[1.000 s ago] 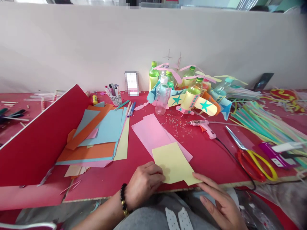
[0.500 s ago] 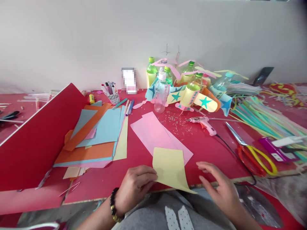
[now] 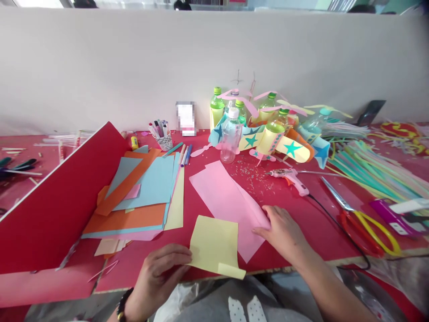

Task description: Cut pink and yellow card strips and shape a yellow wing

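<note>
Pink paper (image 3: 228, 197) is laid on the red table (image 3: 321, 228), and its right edge is gripped between the thumb and fingers of the right hand (image 3: 283, 232). Yellow paper (image 3: 214, 243) is placed just in front of the pink paper, towards the person, and its top right corner is seen to overlap it. The yellow paper's left edge is pinched by the left hand (image 3: 164, 268), with fingers laid over the top. To the left of the pink paper, a stack of coloured sheets (image 3: 150, 188) is spread. Behind it, a clear bottle (image 3: 229, 138) is stood upright. To its right, a glue gun (image 3: 293, 179) and scissors (image 3: 350, 208) are laid.
</note>
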The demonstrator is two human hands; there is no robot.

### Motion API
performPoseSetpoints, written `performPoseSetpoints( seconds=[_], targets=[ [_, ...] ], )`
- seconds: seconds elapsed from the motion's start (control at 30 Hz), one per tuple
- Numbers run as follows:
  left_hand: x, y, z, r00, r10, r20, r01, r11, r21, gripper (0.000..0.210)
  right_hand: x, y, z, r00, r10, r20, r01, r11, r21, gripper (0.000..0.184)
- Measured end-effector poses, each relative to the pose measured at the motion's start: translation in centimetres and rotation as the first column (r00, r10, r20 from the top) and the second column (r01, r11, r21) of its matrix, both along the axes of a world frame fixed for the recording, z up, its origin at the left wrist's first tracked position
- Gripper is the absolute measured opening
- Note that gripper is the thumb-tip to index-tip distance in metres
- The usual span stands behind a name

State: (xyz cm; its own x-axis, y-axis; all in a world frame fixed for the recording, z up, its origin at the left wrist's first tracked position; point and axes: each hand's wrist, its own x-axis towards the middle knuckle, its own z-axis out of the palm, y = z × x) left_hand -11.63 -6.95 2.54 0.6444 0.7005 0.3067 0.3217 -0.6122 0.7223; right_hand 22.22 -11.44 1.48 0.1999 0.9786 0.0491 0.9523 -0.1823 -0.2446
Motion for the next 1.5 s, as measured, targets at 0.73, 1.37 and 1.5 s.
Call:
performPoseSetpoints(
  seconds=[0.73, 1.37, 1.5],
  targets=[
    [-0.1, 0.1, -1.0, 0.996, -0.004, 0.094, 0.019, 0.987, -0.157, 0.015, -0.3, 6.9, 1.9, 0.832, 0.051, -0.552, 0.07, 0.978, 0.195, 0.022],
    [0.1, 0.1, -0.6, 0.991, -0.016, 0.134, 0.047, 0.972, -0.232, 0.014, 2.6, 7.3, 3.9, 0.773, 0.001, -0.634, 0.12, 0.982, 0.147, 0.041],
    [0.1, 0.1, -0.7, 0.99, -0.008, 0.142, 0.043, 0.969, -0.244, 0.014, 1.3, 6.1, 4.5, 0.822, 0.038, -0.568, 0.104, 0.971, 0.216, 0.04]
  ],
)
